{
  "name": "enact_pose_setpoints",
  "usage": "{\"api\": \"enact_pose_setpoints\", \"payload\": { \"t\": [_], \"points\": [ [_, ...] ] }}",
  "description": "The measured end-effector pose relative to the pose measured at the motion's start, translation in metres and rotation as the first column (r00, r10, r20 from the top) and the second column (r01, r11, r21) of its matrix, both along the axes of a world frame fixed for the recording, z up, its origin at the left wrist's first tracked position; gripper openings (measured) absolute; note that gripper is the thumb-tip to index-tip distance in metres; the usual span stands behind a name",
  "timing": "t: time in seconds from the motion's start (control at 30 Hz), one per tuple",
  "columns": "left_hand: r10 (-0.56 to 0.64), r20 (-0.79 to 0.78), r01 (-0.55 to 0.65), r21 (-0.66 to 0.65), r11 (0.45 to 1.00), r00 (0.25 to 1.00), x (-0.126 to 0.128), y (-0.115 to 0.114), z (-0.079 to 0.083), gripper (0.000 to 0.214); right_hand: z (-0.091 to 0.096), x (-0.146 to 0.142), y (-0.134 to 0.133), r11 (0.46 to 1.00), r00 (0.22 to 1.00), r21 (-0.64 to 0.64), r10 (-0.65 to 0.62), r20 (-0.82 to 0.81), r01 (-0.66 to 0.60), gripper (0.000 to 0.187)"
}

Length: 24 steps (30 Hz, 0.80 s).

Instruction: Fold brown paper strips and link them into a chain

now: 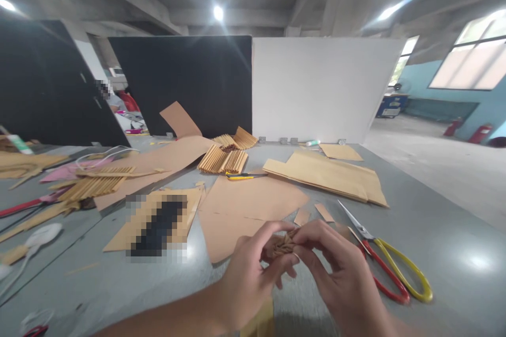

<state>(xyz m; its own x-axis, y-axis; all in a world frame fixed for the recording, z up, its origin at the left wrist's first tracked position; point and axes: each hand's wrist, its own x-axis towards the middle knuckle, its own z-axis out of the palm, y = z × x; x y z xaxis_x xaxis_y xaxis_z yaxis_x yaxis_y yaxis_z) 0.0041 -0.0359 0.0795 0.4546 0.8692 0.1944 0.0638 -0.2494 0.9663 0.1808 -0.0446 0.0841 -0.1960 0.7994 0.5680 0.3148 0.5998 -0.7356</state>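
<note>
Between my two hands is a small piece of twisted or folded brown paper (pixel 283 244), held just above the near side of the table. My left hand (pixel 256 263) curls round it from the left, thumb and fingers closed on it. From the right, my right hand (pixel 336 263) pinches its upper edge with thumb and forefinger. The fingers hide part of the paper piece. Just to the right of my right hand lie open scissors (pixel 367 239) with one red and one yellow handle. A flat brown paper sheet (pixel 245 202) lies beyond my hands.
A yellow utility knife (pixel 239 176) lies beside pleated paper bundles (pixel 223 159). Folded kraft paper (pixel 328 174) rests on the right. More pleated paper (pixel 98 181), a white cable (pixel 43 234) and scraps cover the left. Upright black (pixel 190 84) and white (pixel 316 89) panels border the grey table's far side.
</note>
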Motion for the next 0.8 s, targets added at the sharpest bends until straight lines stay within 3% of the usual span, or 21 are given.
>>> {"api": "enact_pose_setpoints", "payload": {
  "t": [0.13, 0.3, 0.53, 0.8],
  "points": [
    [0.026, 0.006, -0.026, 0.006, 1.0, 1.0, -0.0003, 0.0005, -0.0036, 0.035, 0.0011, -0.0019, -0.0043, 0.996, 0.999, -0.084, 0.025, 0.04, -0.021, 0.021],
    [0.076, -0.056, -0.07, 0.096, 0.993, 0.996, -0.0021, -0.0002, -0.0027, 0.034, 0.0006, -0.0003, -0.0065, 0.998, 0.999, -0.058, -0.014, 0.043, 0.016, 0.017],
    [0.107, -0.128, -0.078, 0.212, 0.974, 0.986, -0.0051, -0.0022, -0.0048, 0.033, 0.0059, 0.0018, -0.0033, 0.998, 0.995, 0.032, 0.057, 0.077, -0.059, 0.018],
    [0.104, -0.094, -0.074, 0.274, 0.959, 0.99, -0.0073, -0.0018, -0.0077, 0.026, 0.003, 0.0041, -0.0017, 0.966, 0.982, 0.193, 0.151, 0.116, -0.172, 0.029]
  ]
}}
